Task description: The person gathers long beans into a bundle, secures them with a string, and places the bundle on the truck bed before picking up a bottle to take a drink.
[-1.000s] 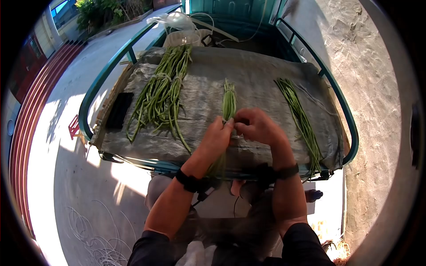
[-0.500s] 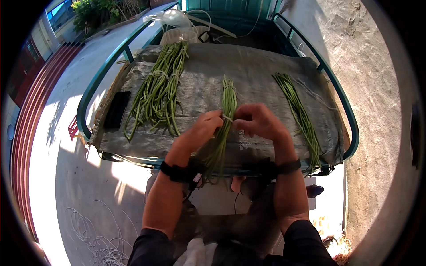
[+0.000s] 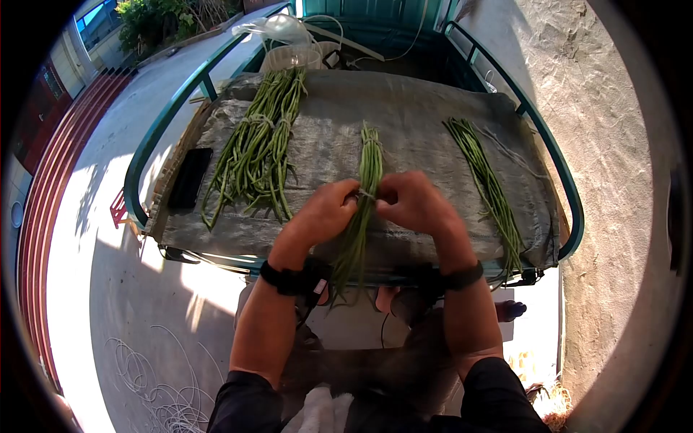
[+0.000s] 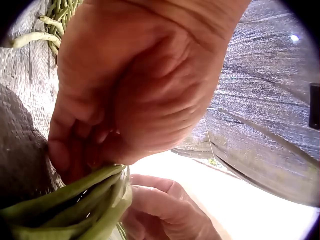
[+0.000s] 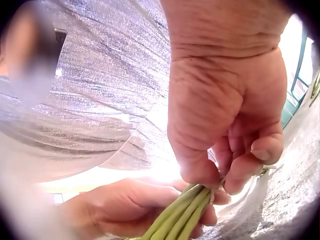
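Left hand (image 3: 325,211) curled round the slim green long-bean bundle (image 3: 371,160) at twelve o'clock, right hand (image 3: 419,206) pinching its thin pale tie (image 3: 367,194) in bent fingers, knotting seems underway, needing a snug pull next.

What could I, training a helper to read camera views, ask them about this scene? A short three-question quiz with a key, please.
1. True or false: the left hand and the right hand are both at the middle bean bundle.

2. In the head view, on which side of the large bean pile does the flat black object lie?
A) Left
B) Right
C) Far side

3. Fill in: in the head view, the separate beans at right lie between the middle bean bundle and a teal ____.

Key: 1. True. 2. A. 3. Rail.
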`<move>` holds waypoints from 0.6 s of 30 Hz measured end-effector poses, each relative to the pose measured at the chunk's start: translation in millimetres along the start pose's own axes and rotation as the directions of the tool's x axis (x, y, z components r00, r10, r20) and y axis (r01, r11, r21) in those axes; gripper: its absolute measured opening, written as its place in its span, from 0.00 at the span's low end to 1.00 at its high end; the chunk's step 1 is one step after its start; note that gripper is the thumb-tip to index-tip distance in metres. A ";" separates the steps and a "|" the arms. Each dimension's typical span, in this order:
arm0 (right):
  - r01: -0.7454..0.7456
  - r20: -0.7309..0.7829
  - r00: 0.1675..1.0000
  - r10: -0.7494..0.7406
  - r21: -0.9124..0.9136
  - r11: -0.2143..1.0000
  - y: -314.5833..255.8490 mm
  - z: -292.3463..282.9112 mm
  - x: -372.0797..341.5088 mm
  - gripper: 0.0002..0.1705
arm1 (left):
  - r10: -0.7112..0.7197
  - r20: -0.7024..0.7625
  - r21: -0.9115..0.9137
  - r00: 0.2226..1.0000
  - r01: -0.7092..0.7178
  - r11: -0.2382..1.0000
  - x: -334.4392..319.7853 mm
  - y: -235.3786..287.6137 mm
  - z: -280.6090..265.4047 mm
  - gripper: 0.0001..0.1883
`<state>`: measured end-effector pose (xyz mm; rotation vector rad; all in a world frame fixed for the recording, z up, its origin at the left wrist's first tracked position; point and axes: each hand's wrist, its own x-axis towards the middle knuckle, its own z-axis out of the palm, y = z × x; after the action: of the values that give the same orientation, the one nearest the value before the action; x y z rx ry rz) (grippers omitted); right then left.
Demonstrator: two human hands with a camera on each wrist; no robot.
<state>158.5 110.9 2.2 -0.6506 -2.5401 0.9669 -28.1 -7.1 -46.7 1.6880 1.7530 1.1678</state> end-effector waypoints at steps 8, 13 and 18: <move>-0.041 0.128 0.991 0.042 -0.012 0.999 17.5 2.0 2.5 0.15 | -0.148 0.128 -0.155 0.981 0.167 0.974 2.2 -6.1 -5.7 0.15; -0.098 0.178 0.980 0.084 0.068 0.993 14.9 -3.3 0.7 0.15 | -0.162 0.154 -0.146 0.975 0.185 0.972 0.5 1.0 -7.5 0.15; -0.063 0.175 0.983 0.062 -0.002 0.998 21.0 -1.5 1.9 0.15 | -0.138 0.090 -0.017 0.986 0.140 0.990 -0.4 2.3 -1.4 0.19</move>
<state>163.8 126.6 -10.9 -0.6755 -2.6832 1.0939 -27.8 -8.1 -44.1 1.5527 1.7651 1.0318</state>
